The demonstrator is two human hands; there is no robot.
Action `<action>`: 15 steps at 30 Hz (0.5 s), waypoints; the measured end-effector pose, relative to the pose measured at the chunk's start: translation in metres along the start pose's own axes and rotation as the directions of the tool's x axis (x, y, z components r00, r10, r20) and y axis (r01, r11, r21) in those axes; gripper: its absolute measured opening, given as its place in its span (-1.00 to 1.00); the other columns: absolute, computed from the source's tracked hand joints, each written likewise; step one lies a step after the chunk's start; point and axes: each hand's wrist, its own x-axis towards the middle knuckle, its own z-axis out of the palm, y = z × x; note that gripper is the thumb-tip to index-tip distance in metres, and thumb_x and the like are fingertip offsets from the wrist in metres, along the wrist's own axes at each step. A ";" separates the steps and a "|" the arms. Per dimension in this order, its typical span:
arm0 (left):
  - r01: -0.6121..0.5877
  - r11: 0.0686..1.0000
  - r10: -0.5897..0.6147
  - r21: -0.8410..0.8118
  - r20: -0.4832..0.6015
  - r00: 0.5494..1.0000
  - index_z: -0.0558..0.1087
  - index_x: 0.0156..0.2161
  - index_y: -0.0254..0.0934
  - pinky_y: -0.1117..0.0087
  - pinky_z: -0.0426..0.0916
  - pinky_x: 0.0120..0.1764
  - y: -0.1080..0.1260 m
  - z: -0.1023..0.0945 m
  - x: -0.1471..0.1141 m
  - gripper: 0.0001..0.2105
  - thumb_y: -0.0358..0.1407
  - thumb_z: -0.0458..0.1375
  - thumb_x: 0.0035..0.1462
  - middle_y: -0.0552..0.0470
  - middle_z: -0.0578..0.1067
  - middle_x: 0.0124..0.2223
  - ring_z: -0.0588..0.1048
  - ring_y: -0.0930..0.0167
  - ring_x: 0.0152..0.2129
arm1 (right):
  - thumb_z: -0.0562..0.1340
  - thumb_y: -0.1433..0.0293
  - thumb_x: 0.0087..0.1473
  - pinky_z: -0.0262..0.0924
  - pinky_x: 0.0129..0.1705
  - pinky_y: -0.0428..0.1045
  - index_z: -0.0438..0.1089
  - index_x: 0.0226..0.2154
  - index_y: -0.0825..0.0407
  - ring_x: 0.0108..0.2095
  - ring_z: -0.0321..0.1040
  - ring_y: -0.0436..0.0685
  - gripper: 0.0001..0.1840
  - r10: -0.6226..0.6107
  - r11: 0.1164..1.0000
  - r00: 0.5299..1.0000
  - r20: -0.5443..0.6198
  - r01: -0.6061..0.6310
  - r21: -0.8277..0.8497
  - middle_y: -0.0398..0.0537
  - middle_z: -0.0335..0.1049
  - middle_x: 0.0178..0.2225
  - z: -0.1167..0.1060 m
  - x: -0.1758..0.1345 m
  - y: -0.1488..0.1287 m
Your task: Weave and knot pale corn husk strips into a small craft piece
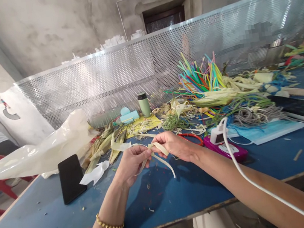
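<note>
Above the blue table (181,197), both of my hands meet around pale strips of what looks like corn husk (163,163). My left hand (134,160) pinches them between thumb and fingers. From the right, my right hand (172,145) grips the same strips close to the left fingertips. One narrow strip end curls down below the right fingers, and another loops beside them. How the strips cross at the fingertips is partly hidden by the fingers. Just behind the left hand lies a wider whitish strip (119,143).
A black phone (72,179) and clear plastic bag (45,145) are at left. A green bottle (144,105), dried husks (112,139) and colourful pipe cleaners (200,76) stand before a perforated metal screen (100,76). At right are a purple device (225,148), white cable (244,176) and blue mask (271,130).
</note>
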 end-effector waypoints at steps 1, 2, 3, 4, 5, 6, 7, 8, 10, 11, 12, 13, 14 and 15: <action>0.014 1.000 -0.014 0.018 0.006 1.000 0.45 -0.46 -0.38 0.54 -0.03 -0.66 0.000 -0.001 0.000 -0.73 -0.16 0.30 -0.05 0.04 0.43 -0.55 0.30 0.59 -0.70 | 0.38 0.31 -0.21 -0.01 -0.61 -0.14 0.36 -0.48 0.15 -0.65 0.11 -0.12 -0.72 0.006 1.000 1.000 -0.003 -0.006 0.007 -0.19 0.30 -0.62 0.000 0.000 -0.001; 0.029 0.999 -0.029 0.038 0.007 1.000 0.45 -0.47 -0.38 0.55 -0.05 -0.67 0.000 -0.001 -0.001 -0.72 -0.15 0.30 -0.05 0.03 0.42 -0.56 0.29 0.59 -0.71 | 0.39 0.31 -0.22 -0.01 -0.60 -0.14 0.37 -0.45 0.15 -0.64 0.11 -0.12 -0.70 0.009 1.000 1.000 -0.004 -0.009 0.013 -0.18 0.32 -0.60 0.001 -0.001 -0.001; 0.043 0.998 -0.043 0.055 0.004 0.999 0.45 -0.48 -0.38 0.55 -0.07 -0.68 0.000 -0.001 -0.001 -0.71 -0.14 0.29 -0.05 0.03 0.42 -0.57 0.28 0.60 -0.72 | 0.40 0.30 -0.23 -0.01 -0.60 -0.14 0.38 -0.42 0.15 -0.64 0.11 -0.12 -0.68 0.005 1.000 1.000 0.002 -0.005 0.016 -0.18 0.34 -0.58 0.001 -0.001 -0.001; 0.053 0.996 -0.053 0.068 -0.001 0.999 0.45 -0.49 -0.39 0.55 -0.08 -0.68 0.000 -0.001 -0.002 -0.71 -0.14 0.30 -0.05 0.03 0.41 -0.58 0.27 0.60 -0.73 | 0.40 0.30 -0.23 -0.01 -0.59 -0.14 0.38 -0.41 0.15 -0.63 0.12 -0.12 -0.67 -0.006 1.000 1.000 0.010 0.006 0.015 -0.17 0.35 -0.57 0.001 -0.001 -0.001; 0.060 0.995 -0.060 0.074 -0.007 0.998 0.44 -0.50 -0.39 0.55 -0.08 -0.69 0.000 -0.001 -0.002 -0.70 -0.14 0.30 -0.06 0.03 0.41 -0.59 0.27 0.60 -0.73 | 0.40 0.30 -0.22 -0.01 -0.59 -0.14 0.39 -0.40 0.15 -0.62 0.12 -0.12 -0.67 -0.017 1.000 1.000 0.019 0.017 0.008 -0.17 0.35 -0.56 0.001 -0.001 0.000; 0.063 0.995 -0.063 0.073 -0.009 0.998 0.43 -0.51 -0.39 0.55 -0.07 -0.69 0.000 -0.001 -0.002 -0.70 -0.14 0.30 -0.06 0.03 0.41 -0.58 0.27 0.61 -0.74 | 0.39 0.29 -0.21 -0.01 -0.58 -0.15 0.39 -0.41 0.15 -0.62 0.12 -0.12 -0.68 -0.025 1.000 0.999 0.025 0.025 0.000 -0.17 0.35 -0.57 0.001 -0.001 0.000; 0.062 0.996 -0.062 0.064 -0.005 0.998 0.43 -0.50 -0.39 0.56 -0.04 -0.69 0.001 -0.001 -0.002 -0.70 -0.15 0.31 -0.07 0.03 0.42 -0.57 0.27 0.61 -0.73 | 0.39 0.29 -0.20 -0.01 -0.59 -0.15 0.39 -0.43 0.15 -0.62 0.12 -0.12 -0.69 -0.029 1.000 0.999 0.027 0.029 -0.007 -0.17 0.34 -0.58 0.001 -0.001 0.001; 0.057 0.997 -0.058 0.045 0.003 0.998 0.44 -0.46 -0.39 0.56 -0.01 -0.68 0.002 0.000 -0.002 -0.71 -0.15 0.32 -0.07 0.04 0.42 -0.56 0.29 0.61 -0.73 | 0.38 0.28 -0.19 -0.02 -0.59 -0.15 0.39 -0.45 0.15 -0.62 0.12 -0.12 -0.70 -0.028 1.000 0.999 0.027 0.029 -0.013 -0.18 0.33 -0.60 0.000 -0.001 0.001; 0.049 0.999 -0.049 -0.009 0.012 0.999 0.44 -0.32 -0.35 0.57 0.08 -0.66 0.003 0.001 -0.002 -0.71 -0.16 0.31 -0.06 0.06 0.45 -0.52 0.32 0.59 -0.72 | 0.38 0.28 -0.19 -0.03 -0.59 -0.15 0.38 -0.47 0.15 -0.63 0.12 -0.12 -0.71 -0.018 1.000 1.000 0.022 0.018 -0.008 -0.17 0.32 -0.61 0.000 0.000 0.001; 0.049 0.998 -0.048 -0.036 0.010 0.999 0.42 -0.24 -0.33 0.56 0.12 -0.65 0.004 0.002 -0.002 -0.68 -0.16 0.30 -0.05 0.06 0.47 -0.50 0.34 0.58 -0.72 | 0.38 0.28 -0.19 -0.03 -0.60 -0.15 0.37 -0.48 0.16 -0.63 0.12 -0.12 -0.71 -0.010 1.000 1.000 0.021 0.011 -0.002 -0.17 0.33 -0.61 0.000 0.000 0.000; 0.049 0.997 -0.049 -0.057 0.003 0.999 0.39 -0.18 -0.30 0.56 0.15 -0.64 0.005 0.002 -0.002 -0.65 -0.15 0.29 -0.03 0.06 0.48 -0.49 0.36 0.56 -0.72 | 0.38 0.28 -0.19 -0.04 -0.60 -0.15 0.37 -0.48 0.16 -0.64 0.11 -0.12 -0.71 -0.004 1.000 1.000 0.021 0.004 0.004 -0.16 0.34 -0.61 0.000 0.000 0.000; 0.050 0.996 -0.051 -0.070 -0.008 0.999 0.36 -0.17 -0.29 0.55 0.17 -0.64 0.006 0.003 -0.003 -0.65 -0.14 0.27 -0.01 0.06 0.49 -0.49 0.37 0.54 -0.72 | 0.38 0.28 -0.20 -0.04 -0.60 -0.14 0.37 -0.49 0.16 -0.65 0.11 -0.12 -0.71 0.003 1.000 1.000 0.018 -0.003 0.009 -0.15 0.34 -0.61 0.000 -0.001 -0.001; 0.052 0.996 -0.054 -0.073 -0.018 0.998 0.34 -0.18 -0.28 0.55 0.17 -0.64 0.007 0.004 -0.003 -0.66 -0.13 0.26 0.00 0.05 0.50 -0.49 0.38 0.53 -0.72 | 0.38 0.28 -0.20 -0.04 -0.60 -0.14 0.37 -0.49 0.16 -0.65 0.11 -0.12 -0.71 0.009 1.000 1.000 0.014 -0.009 0.013 -0.15 0.35 -0.61 0.000 -0.001 -0.002; 0.052 0.996 -0.054 -0.071 -0.025 0.998 0.32 -0.21 -0.28 0.55 0.17 -0.65 0.007 0.004 -0.004 -0.68 -0.12 0.25 0.01 0.04 0.50 -0.50 0.39 0.52 -0.73 | 0.37 0.29 -0.19 -0.04 -0.60 -0.14 0.37 -0.48 0.16 -0.65 0.11 -0.12 -0.71 0.012 1.000 1.000 0.009 -0.012 0.016 -0.14 0.35 -0.60 0.001 -0.001 -0.002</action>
